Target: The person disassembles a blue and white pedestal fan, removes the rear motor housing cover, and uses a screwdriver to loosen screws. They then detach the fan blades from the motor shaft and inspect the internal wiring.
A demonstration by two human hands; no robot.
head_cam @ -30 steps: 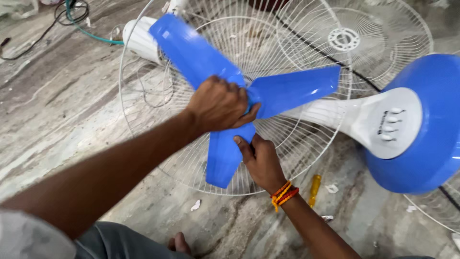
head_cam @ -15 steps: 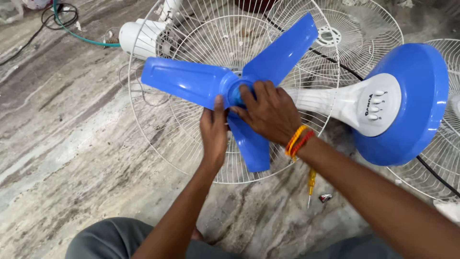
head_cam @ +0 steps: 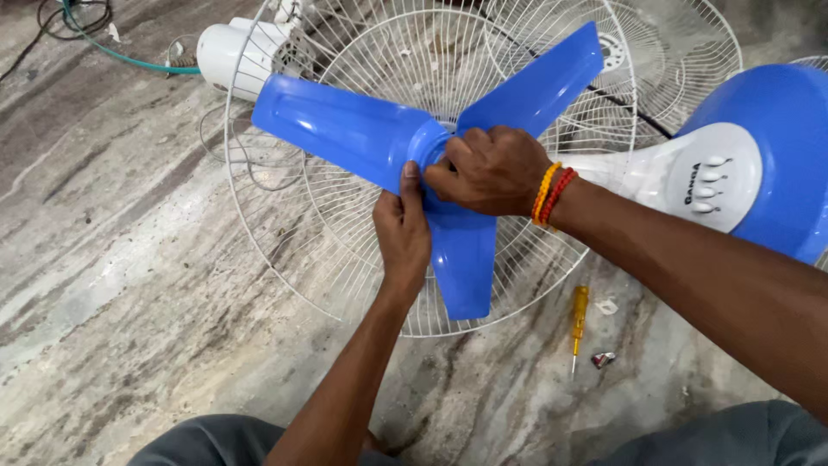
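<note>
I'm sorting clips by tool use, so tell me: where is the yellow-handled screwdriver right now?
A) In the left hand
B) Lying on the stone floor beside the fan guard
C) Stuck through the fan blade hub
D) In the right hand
B: the yellow-handled screwdriver lies on the floor by the wire guard's rim, while the left hand and right hand both grip the blue blade hub.

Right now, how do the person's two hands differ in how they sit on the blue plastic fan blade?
The right hand lies over the blue plastic fan blade at its hub from above, knuckles up, with orange and red bead bracelets on its wrist. The left hand reaches up from below, thumb pressed on the hub's edge, wrist bare. Both touch the hub.
</note>
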